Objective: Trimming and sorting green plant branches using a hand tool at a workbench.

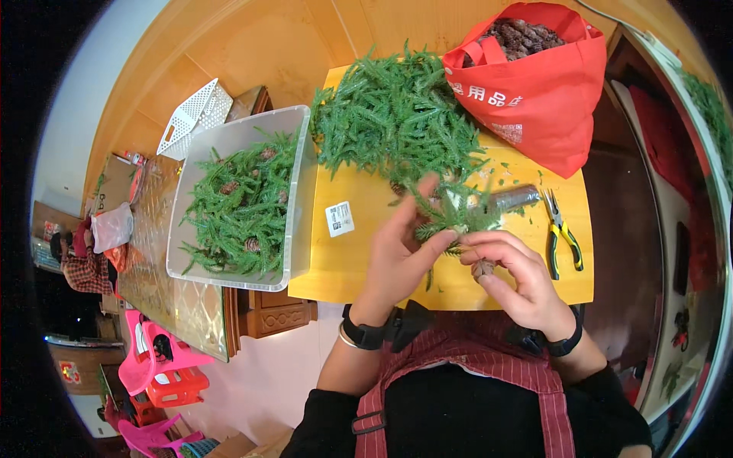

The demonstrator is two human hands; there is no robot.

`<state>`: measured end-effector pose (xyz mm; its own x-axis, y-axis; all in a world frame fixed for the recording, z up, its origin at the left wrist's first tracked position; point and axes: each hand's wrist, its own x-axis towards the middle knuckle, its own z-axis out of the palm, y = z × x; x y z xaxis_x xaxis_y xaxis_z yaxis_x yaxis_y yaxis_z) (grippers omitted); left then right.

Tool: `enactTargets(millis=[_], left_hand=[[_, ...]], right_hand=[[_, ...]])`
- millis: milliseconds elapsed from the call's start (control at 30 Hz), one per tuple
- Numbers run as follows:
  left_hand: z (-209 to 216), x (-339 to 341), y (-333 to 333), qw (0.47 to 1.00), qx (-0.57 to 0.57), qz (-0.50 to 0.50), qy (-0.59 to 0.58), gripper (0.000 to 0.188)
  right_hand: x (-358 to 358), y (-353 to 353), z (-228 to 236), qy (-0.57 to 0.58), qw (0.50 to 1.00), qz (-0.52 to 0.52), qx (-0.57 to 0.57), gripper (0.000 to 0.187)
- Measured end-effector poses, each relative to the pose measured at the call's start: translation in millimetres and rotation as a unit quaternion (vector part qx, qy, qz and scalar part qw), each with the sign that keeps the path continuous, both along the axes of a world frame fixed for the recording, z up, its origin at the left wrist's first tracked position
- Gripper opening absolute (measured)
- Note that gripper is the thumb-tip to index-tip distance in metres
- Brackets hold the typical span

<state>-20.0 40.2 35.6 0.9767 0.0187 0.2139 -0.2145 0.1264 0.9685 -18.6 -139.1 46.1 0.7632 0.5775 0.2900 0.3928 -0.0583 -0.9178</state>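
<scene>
Near the table's front edge, my left hand pinches a green pine sprig between thumb and fingers. Close beside it, my right hand is closed around a small brown pine cone, its fingertips meeting the sprig's lower end. Part of the sprig is hidden by my fingers. Just beyond my hands lies a long, shiny, dark object, whose kind I cannot make out. Pliers with yellow and black handles rest to the right of my right hand.
A heap of green sprigs covers the far part of the yellow table. A red bag of pine cones stands at the far right. On the left, a clear plastic bin holds sprigs with cones, beside a white label.
</scene>
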Motion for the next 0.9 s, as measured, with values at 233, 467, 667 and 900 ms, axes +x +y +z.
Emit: enactTargets(millis=[233, 467, 667, 900], left_hand=[[-6, 0, -12, 0.991, -0.107, -0.059, 0.058, 0.032], [-8, 4, -18, 0.997, -0.066, -0.033, -0.023, 0.021], [-8, 5, -22, 0.996, -0.079, -0.028, -0.027, 0.022], [-8, 3, -23, 0.983, -0.169, -0.058, 0.048, 0.023]], right_hand=[[-5, -9, -4, -0.06, 0.993, -0.103, -0.022, 0.027], [-7, -7, 2, -0.092, 0.977, -0.183, -0.054, 0.027], [-4, -7, 3, -0.114, 0.969, -0.214, -0.055, 0.026], [-3, -5, 4, -0.162, 0.955, -0.242, -0.061, 0.021]])
